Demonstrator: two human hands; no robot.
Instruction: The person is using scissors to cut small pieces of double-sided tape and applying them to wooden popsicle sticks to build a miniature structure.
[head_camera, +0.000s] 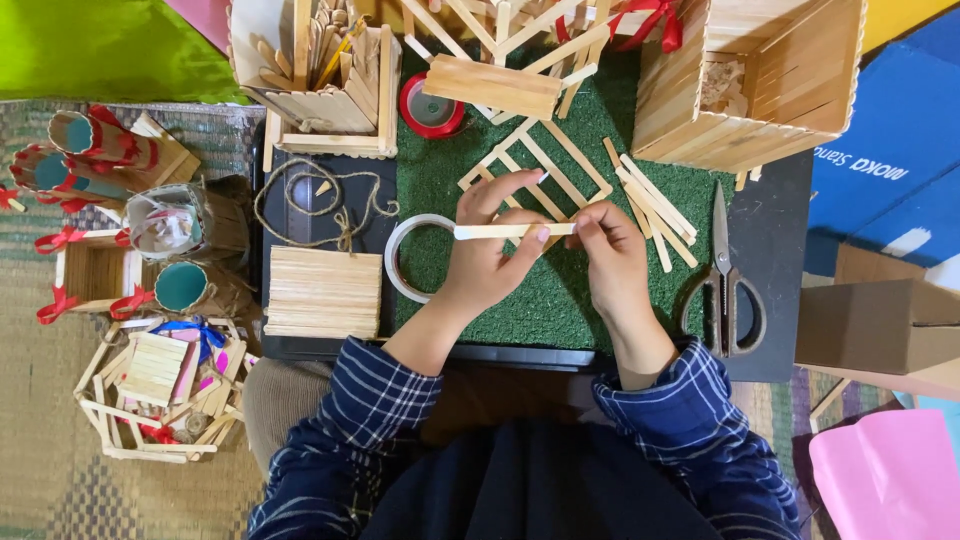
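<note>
**Flat pale wooden craft stick held level between both hands**

Flat pale wooden craft stick (514, 231) lies level above the green artificial-turf mat (560, 290), pinched at both ends. The left hand (487, 255) is closed around its left part, thumb under and fingers curled over, so the stick's left tip pokes out just beyond the knuckles. The right hand (610, 250) nips the right end between thumb and fingertips; that end is covered by the fingers and cannot be made out.

Beneath the hands a rectangular frame of glued wooden sticks (535, 165) rests on the mat, its lower part hidden by the fingers. A roll of clear tape (400, 262) sits just left of the left wrist, partly covered by it. Loose wooden sticks (650, 205) lie right of the right hand, and grey metal scissors (727, 285) rest beyond them on the black worktop (770, 230). A stack of flat wooden sticks (323, 292) and a coil of brown twine (320, 205) lie to the left. The open wooden-stick box (750, 80) at the upper right is cut off by the top edge.
</note>
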